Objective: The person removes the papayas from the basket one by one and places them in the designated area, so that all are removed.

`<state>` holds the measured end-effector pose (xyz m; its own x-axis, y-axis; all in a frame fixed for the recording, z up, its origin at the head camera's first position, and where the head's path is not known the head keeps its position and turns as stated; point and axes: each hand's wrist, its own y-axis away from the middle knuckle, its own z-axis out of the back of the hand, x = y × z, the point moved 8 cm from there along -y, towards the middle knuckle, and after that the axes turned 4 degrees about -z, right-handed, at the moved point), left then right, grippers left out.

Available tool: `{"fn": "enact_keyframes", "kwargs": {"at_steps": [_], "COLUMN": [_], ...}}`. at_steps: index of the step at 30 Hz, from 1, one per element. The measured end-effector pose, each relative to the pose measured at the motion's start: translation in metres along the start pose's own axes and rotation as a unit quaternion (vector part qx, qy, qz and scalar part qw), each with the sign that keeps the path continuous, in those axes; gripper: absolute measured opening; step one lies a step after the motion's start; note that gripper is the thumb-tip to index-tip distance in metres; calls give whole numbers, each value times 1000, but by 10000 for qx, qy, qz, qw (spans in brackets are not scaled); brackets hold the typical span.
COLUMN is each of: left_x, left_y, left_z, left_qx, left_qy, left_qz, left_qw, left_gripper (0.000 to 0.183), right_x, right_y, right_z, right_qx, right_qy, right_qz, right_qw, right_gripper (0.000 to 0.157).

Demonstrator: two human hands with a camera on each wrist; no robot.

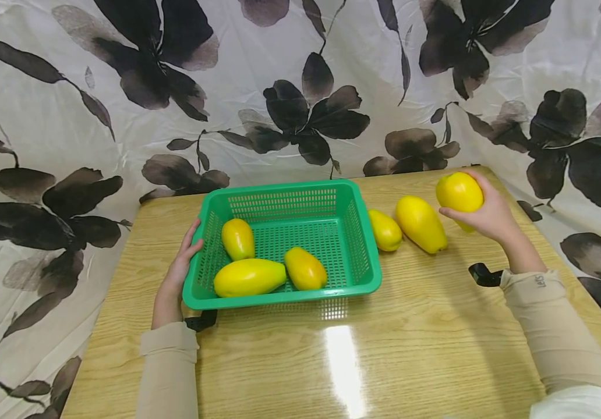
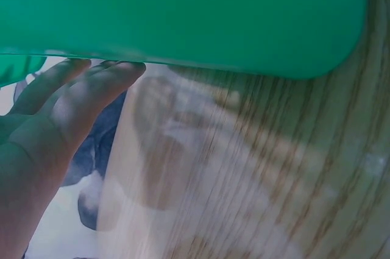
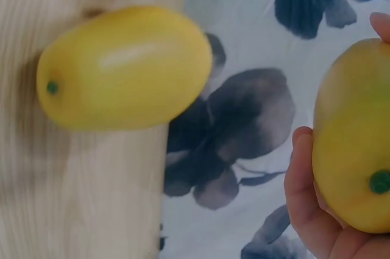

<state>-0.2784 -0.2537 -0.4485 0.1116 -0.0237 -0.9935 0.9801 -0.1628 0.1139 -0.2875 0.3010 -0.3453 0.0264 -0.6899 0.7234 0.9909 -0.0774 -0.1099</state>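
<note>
Yellow fruit (image 1: 459, 192) is gripped by the right hand (image 1: 491, 212), between two and three o'clock from the green basket (image 1: 282, 297), its nine-o'clock side touched by the straight-fingered left hand (image 1: 177, 269).

On the tan wooden worktop (image 1: 274, 361), a green rectangular plastic basket (image 1: 279, 297) contains three oval yellow fruits (image 1: 250, 277): two in front, one behind the left one. Right of it lie two loose yellow fruits (image 1: 421, 224); farther right, another yellow fruit (image 1: 459, 191) is in the right hand (image 1: 491, 210).
</note>
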Motion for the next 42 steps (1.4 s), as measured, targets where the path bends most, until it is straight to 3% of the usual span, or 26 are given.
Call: {"fn": "enact_keyframes", "kwargs": {"at_steps": [7, 18, 33, 42], "left_x": [-1, -1, 1, 1], "left_y": [2, 1, -1, -1], "left_z": [2, 4, 2, 0], "left_qx": [3, -12, 19, 85], "left_qy": [-45, -86, -47, 75], "left_qz": [-15, -113, -46, -108], "left_qw": [10000, 9999, 10000, 9999], "left_gripper": [55, 55, 55, 55], "right_x": [-16, -62, -98, -105], "right_y": [-10, -15, -16, -11], "right_z": [4, -12, -40, -52], "right_qx": [-186, -120, 152, 298], "right_qy": [127, 316, 544, 721], "right_qz": [-105, -596, -805, -805], "right_qw": [9997, 9976, 9952, 9937], "right_gripper": [77, 82, 79, 78]}}
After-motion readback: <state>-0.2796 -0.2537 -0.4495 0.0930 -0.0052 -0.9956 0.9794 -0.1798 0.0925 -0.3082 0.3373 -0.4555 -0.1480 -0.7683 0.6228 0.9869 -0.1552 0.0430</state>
